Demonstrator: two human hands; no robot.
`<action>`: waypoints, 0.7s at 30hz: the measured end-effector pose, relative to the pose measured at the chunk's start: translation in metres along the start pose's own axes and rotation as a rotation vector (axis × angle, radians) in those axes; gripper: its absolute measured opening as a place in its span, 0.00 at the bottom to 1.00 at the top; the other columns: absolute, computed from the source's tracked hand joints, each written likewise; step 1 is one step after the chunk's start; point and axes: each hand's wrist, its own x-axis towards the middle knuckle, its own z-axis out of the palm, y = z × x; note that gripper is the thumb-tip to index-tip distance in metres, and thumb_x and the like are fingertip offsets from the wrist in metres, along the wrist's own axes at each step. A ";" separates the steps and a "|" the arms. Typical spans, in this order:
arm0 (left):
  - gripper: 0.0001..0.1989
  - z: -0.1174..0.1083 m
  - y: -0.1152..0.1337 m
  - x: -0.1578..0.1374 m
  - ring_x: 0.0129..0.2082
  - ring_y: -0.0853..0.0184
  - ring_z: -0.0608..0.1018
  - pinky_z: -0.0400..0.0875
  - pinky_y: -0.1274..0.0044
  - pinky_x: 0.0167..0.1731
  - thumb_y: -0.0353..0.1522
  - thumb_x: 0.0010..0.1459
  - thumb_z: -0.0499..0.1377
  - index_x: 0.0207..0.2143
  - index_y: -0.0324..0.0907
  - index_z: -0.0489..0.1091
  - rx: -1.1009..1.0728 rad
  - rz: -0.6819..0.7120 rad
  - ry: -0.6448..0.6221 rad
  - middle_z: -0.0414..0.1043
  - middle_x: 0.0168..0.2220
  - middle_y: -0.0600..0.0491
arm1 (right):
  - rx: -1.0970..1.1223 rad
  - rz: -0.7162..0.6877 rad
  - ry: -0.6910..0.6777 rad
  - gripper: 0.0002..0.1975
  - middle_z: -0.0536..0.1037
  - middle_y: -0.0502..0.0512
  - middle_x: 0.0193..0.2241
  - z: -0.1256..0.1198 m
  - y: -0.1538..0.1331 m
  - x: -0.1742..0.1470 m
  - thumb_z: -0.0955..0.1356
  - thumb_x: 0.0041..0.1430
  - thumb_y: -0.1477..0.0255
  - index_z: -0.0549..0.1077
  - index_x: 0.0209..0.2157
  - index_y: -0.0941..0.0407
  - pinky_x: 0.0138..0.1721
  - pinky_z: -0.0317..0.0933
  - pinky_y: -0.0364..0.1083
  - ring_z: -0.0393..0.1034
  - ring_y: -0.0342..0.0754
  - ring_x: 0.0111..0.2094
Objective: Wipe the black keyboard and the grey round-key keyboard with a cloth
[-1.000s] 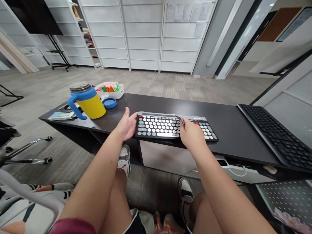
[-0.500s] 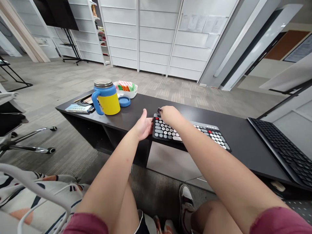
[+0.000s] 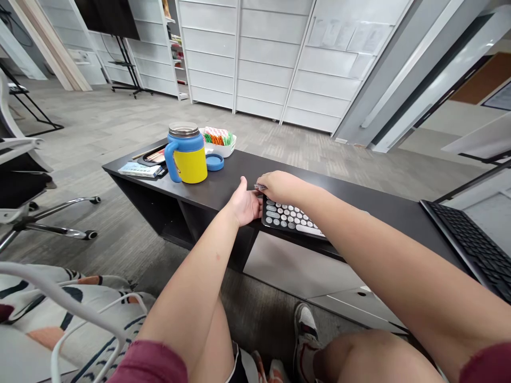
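Note:
A black keyboard (image 3: 293,218) with round grey and white keys lies along the near edge of the dark bench (image 3: 235,183). At its left end is my left hand (image 3: 246,206), thumb raised and apart, fingertips by the keyboard's side edge; whether they press on it I cannot tell. My right hand (image 3: 277,186) is closed over the keyboard's upper left corner. A small greyish piece (image 3: 260,186) sticks out from its fingers, too small to name. My right hand and forearm hide the upper and right parts of the keyboard.
Left on the bench stand a yellow and blue mug (image 3: 190,159), its blue lid (image 3: 214,161), a white basket (image 3: 227,149) of colourful packets and a light blue box (image 3: 140,169). A black laptop (image 3: 471,239) sits at right. An office chair (image 3: 51,213) is on the floor at left.
The view has shifted, so the bench appears farther right. My right hand has turned flatter over the keyboard corner and come closer to my left hand. The small piece in it now appears lighter.

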 end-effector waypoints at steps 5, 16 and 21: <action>0.42 0.002 0.003 -0.003 0.19 0.60 0.74 0.70 0.70 0.24 0.62 0.67 0.29 0.36 0.42 0.70 -0.002 0.011 0.009 0.71 0.22 0.47 | -0.029 -0.254 0.098 0.10 0.80 0.59 0.42 0.004 0.008 -0.010 0.63 0.68 0.78 0.77 0.39 0.57 0.42 0.58 0.47 0.72 0.51 0.43; 0.44 0.002 0.003 -0.003 0.24 0.59 0.79 0.72 0.71 0.24 0.61 0.69 0.33 0.46 0.38 0.76 -0.001 0.041 0.085 0.76 0.26 0.46 | -0.059 -0.461 0.116 0.09 0.81 0.59 0.40 0.004 -0.007 -0.029 0.67 0.63 0.78 0.78 0.41 0.57 0.46 0.60 0.50 0.71 0.54 0.43; 0.48 0.004 0.005 -0.003 0.34 0.52 0.83 0.77 0.66 0.34 0.62 0.67 0.31 0.52 0.36 0.75 0.007 0.002 0.049 0.82 0.35 0.40 | -0.092 -0.616 0.130 0.07 0.82 0.59 0.40 0.009 -0.024 -0.047 0.66 0.67 0.75 0.77 0.39 0.56 0.50 0.59 0.52 0.72 0.54 0.44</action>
